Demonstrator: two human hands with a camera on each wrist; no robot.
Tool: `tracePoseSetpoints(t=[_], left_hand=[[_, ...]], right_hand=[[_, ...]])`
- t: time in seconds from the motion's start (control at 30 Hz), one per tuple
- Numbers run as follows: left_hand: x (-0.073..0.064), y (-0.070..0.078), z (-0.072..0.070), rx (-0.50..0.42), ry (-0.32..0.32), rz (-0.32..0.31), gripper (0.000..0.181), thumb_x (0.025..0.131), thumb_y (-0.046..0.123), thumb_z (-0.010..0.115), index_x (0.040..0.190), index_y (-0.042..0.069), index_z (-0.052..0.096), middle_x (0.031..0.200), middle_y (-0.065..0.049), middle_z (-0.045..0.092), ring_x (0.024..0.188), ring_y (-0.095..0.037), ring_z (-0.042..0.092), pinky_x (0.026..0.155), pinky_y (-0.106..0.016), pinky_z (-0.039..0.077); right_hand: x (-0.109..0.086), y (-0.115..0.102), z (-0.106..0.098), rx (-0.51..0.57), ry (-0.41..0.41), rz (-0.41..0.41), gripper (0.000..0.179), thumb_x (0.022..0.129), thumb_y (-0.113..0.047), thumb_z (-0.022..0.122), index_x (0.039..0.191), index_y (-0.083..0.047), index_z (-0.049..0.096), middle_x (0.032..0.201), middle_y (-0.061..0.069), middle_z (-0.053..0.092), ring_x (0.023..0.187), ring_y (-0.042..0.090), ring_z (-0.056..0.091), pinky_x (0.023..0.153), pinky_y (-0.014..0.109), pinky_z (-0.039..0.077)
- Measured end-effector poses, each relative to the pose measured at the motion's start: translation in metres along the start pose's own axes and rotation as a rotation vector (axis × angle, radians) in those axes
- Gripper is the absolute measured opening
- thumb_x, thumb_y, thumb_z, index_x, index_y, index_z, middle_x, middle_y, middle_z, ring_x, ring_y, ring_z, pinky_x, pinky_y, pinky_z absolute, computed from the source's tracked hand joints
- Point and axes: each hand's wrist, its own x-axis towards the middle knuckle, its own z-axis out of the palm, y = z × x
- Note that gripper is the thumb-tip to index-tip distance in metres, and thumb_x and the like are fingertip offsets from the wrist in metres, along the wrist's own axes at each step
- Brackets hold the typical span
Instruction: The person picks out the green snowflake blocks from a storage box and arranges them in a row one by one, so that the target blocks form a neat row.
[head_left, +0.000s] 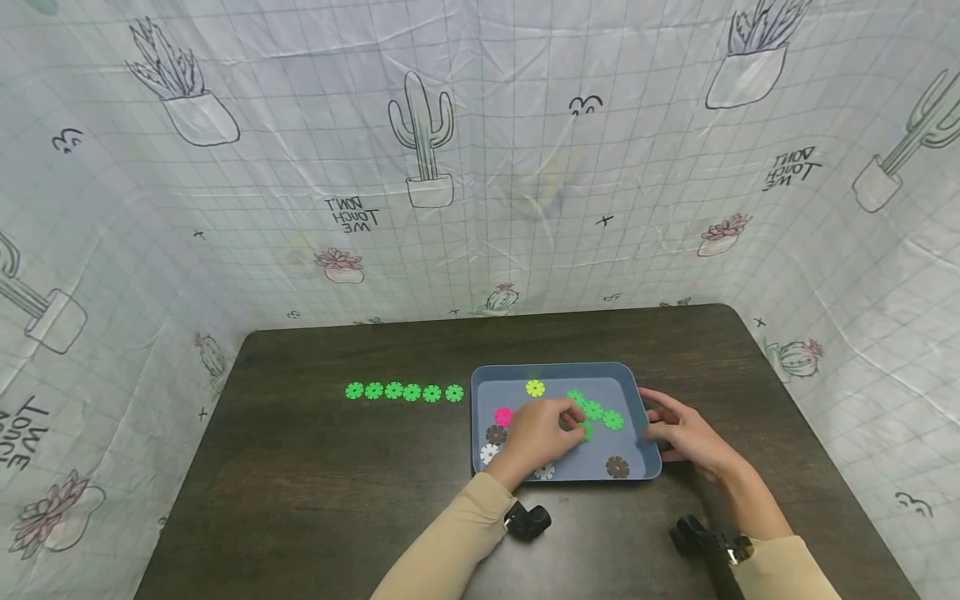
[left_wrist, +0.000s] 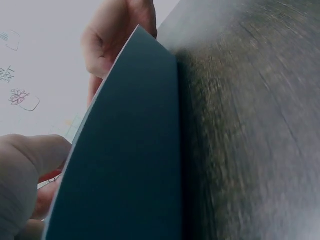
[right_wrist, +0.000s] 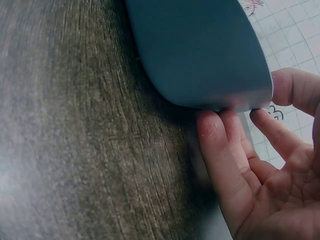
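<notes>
Only the head view showed notched green discs [head_left: 612,420] inside the tray [head_left: 588,457], beside the curled left hand [head_left: 538,432] (whether it pinched one, I couldn't tell). The right wrist view revealed the right hand [right_wrist: 280,187] gripping the tray's smooth, rounded end above the grained counter [right_wrist: 75,125].

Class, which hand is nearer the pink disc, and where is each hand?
Left. The left hand is over the tray, immediately beside the pink disc; the right hand is farther off, gripping the tray's right end.
</notes>
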Motion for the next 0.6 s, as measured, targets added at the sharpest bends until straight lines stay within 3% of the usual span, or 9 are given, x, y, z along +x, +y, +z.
tracePoseSetpoints(t=[0.2,0.4,0.6], left_hand=[[-0.004,-0.003,-0.006,-0.023,0.044,0.024,0.012,0.086,0.024,0.082,0.098,0.022,0.079,0.084,0.016,0.073,0.071,0.01,0.058,0.062,-0.012,0.04],[-0.007,-0.004,-0.013,-0.051,0.087,0.013,0.012,0.086,0.023,0.081,0.098,0.02,0.08,0.085,0.014,0.075,0.074,0.005,0.063,0.062,-0.013,0.041],[-0.011,-0.007,-0.021,-0.061,0.115,-0.01,0.011,0.088,0.023,0.079,0.099,0.021,0.079,0.085,0.016,0.074,0.072,0.008,0.06,0.058,-0.014,0.041]], right_hand=[[0.0,0.001,0.001,-0.004,-0.001,0.0,0.079,0.096,-0.008,0.065,0.164,-0.007,0.024,0.141,0.034,0.048,0.106,0.033,0.066,0.082,0.054,0.059],[0.0,0.001,0.001,-0.001,-0.001,-0.001,0.079,0.096,-0.008,0.065,0.164,-0.007,0.024,0.14,0.033,0.049,0.106,0.033,0.066,0.082,0.054,0.059],[0.0,0.002,0.0,-0.001,-0.002,-0.007,0.079,0.096,-0.007,0.065,0.164,-0.006,0.024,0.141,0.035,0.048,0.106,0.033,0.066,0.081,0.054,0.059]])
